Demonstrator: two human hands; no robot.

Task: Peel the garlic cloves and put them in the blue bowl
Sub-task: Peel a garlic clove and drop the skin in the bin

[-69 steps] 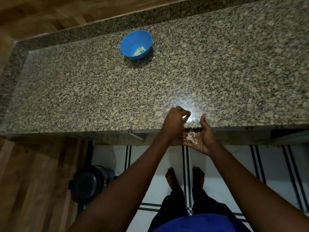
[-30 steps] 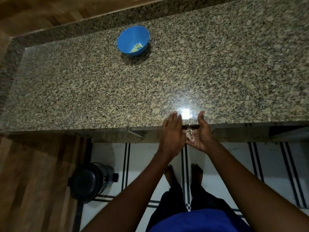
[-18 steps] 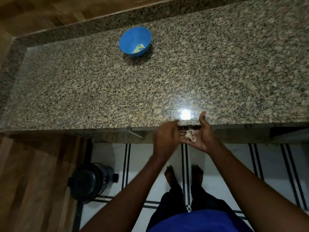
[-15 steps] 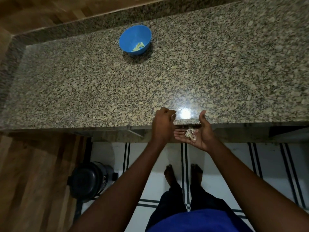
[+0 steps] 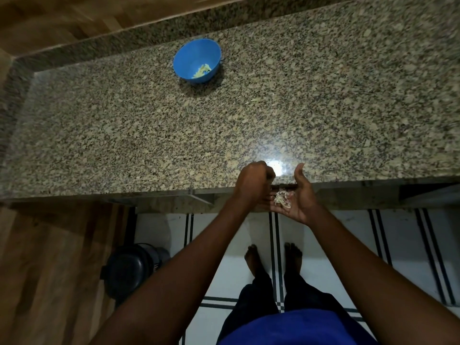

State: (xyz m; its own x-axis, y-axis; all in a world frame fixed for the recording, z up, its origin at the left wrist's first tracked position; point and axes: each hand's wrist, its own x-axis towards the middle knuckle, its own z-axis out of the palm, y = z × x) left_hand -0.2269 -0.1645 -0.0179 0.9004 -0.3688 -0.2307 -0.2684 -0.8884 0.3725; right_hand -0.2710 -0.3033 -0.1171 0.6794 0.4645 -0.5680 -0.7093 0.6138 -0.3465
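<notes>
The blue bowl [image 5: 185, 61] stands at the back of the granite counter [image 5: 149, 125] and holds several pale peeled garlic pieces [image 5: 202, 70]. At the counter's front edge my right hand [image 5: 302, 202] is turned palm up just below the rim, thumb raised. A small heap of papery garlic skins [image 5: 282, 198] lies in its palm. My left hand [image 5: 252, 184] sits beside it on the edge with its fingers curled in. I see nothing in that hand, and its fingertips are hidden.
A small pale scrap [image 5: 254, 100] lies on the counter between the bowl and my hands. A raised granite ledge runs along the back. A black lidded bin [image 5: 129, 270] stands on the tiled floor at lower left, and my bare feet are under the counter edge.
My left hand was flat on the counter edge a second ago, brushed toward the right palm, and is now curled. The right hand has stayed cupped with the skins.
</notes>
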